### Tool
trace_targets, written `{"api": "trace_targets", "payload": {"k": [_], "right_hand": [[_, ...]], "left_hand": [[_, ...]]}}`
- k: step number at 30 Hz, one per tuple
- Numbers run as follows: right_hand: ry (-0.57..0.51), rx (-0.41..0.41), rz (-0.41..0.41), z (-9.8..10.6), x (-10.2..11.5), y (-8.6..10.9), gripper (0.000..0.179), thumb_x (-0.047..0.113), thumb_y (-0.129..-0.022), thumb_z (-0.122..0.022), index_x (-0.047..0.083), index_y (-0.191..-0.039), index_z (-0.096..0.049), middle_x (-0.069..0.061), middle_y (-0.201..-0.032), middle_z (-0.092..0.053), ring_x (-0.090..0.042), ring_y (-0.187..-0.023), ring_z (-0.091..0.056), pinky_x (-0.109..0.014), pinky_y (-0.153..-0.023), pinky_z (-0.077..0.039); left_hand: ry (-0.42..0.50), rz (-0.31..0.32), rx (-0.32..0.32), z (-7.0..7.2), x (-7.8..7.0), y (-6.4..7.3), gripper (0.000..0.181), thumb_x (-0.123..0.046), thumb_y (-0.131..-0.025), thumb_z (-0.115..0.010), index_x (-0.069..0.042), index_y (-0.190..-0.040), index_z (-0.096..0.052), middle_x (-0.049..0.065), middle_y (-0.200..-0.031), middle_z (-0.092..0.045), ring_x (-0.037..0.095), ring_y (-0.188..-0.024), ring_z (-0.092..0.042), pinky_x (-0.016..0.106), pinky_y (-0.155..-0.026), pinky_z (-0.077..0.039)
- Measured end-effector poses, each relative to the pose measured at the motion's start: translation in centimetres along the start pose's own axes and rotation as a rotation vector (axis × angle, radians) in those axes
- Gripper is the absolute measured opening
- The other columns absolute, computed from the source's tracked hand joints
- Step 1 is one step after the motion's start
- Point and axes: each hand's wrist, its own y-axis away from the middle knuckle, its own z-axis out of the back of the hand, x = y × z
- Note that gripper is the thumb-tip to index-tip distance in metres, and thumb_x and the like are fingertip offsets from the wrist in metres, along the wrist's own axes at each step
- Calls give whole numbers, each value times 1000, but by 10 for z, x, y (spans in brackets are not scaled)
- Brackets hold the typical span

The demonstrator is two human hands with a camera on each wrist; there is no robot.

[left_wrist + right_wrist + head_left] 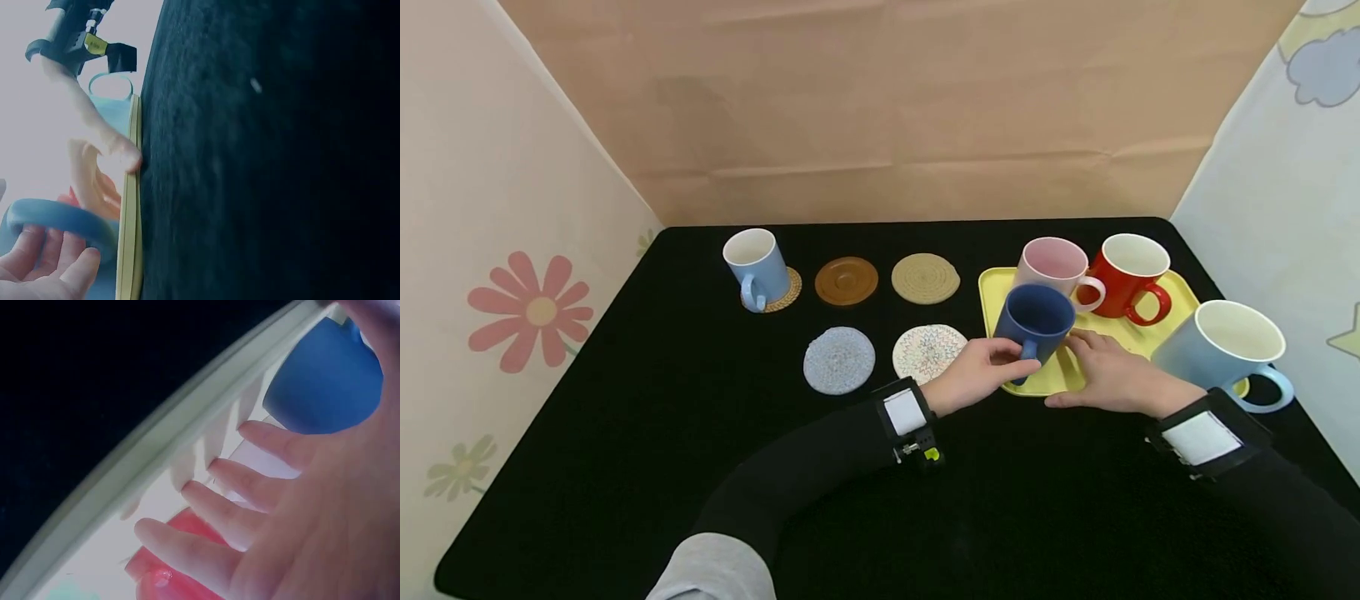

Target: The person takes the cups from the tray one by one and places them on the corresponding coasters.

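Observation:
A dark blue mug (1037, 321) is at the front left of the yellow tray (1116, 333); I cannot tell if its base touches the tray. My left hand (977, 372) grips its handle, the fingers passing through the loop and the thumb outside, as the mug handle (59, 215) in the left wrist view shows. To the mug's right, my right hand (1116, 379) is held over the tray's front edge, fingers spread and holding nothing. A pink mug (1054, 262) and a red mug (1123, 275) stand farther back on the tray. A large light blue mug (1221, 350) is at its right end.
On the black table (625, 400), another light blue mug (756, 262) stands on a woven coaster (786, 292). Other coasters lie nearby: brown (846, 281), tan (926, 278), pale blue (839, 361) and a multicoloured one (925, 350) close to the left hand. Papered walls stand around the table.

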Motion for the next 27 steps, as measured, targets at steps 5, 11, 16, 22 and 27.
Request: {"api": "trace_targets", "payload": {"k": [5,11,16,22,27], "right_hand": [[40,-4,-14,-1,1,-2,116,73,-71,-68,-10,-144,-32,-39,-140,-33,-59,-121,-33,-70,-87,-39],[41,-8,-14,-1,-1,-1,117,74,-71,-67,-10,-144,-31,-39,-139,-32,-60,-121,-32,-70,-87,-39],[36,-4,-14,-1,0,-1,117,73,-71,-67,-9,-145,-30,-38,-139,-32,-59,-121,-32,-70,-87,-39],[21,1,-20,-2,0,-2,118,72,-71,-69,-9,-146,-28,-39,-140,-31,-60,-121,-31,-71,-87,-37],[27,-7,-18,-3,0,-3,119,73,-70,-69,-9,-146,-28,-40,-138,-33,-60,-120,-33,-71,-87,-38]], "left_hand": [[46,11,4,-6,0,-5,20,-14,-98,-59,4,-103,-67,8,-97,-71,3,-89,-63,19,-82,-49],[82,13,38,-7,1,-6,19,-11,-100,-54,6,-99,-63,10,-91,-70,8,-87,-65,20,-84,-49],[85,10,56,-5,3,-5,22,-12,-102,-50,4,-92,-60,4,-78,-63,10,-81,-62,21,-81,-48],[86,-33,58,1,4,-4,31,-16,-106,-42,0,-80,-49,3,-69,-46,11,-67,-45,22,-67,-39],[108,-34,70,6,2,-4,35,-17,-107,-39,0,-77,-47,4,-66,-40,12,-62,-40,22,-63,-35]]}}
